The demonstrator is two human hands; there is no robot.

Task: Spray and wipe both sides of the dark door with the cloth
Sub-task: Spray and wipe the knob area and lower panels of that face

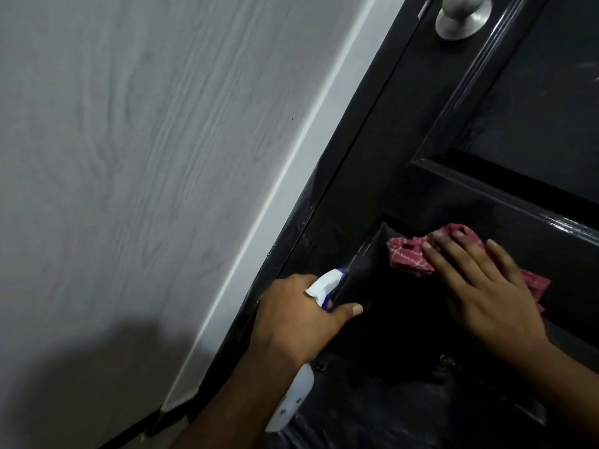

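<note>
step: wiping this side of the dark door (372, 157). judged mid-task, since only one face shows & the other can't be checked from here.
r hand: right hand (486, 286) lies flat, fingers straight & a bit spread, pressing the cloth (406, 254) onto the recessed lower panel just under the cross rail. not curled round it.
cloth: red w/ white pattern, bunched. pokes out past the fingertips & past the hand's far edge.
l hand: left hand (298, 322) wrapped round the neck of the spray bottle (324, 283), thumb stuck out toward the panel. white/blue nozzle head sits at the panel moulding, touching or v. close, can't tell which.
door: looks shut against its dark frame. knob (462, 16) up top, well apart from the work. pale smears on upper panel & near the bottom.
around: grey wood-grain wall (129, 157) & white trim strip (291, 163) to the left.
next: prob. sweep cloth over rest of lower panel & into moulding corners. needs firm flat pressure, w/ the bottle out of the cloth's path. other side needs the door opened.
</note>
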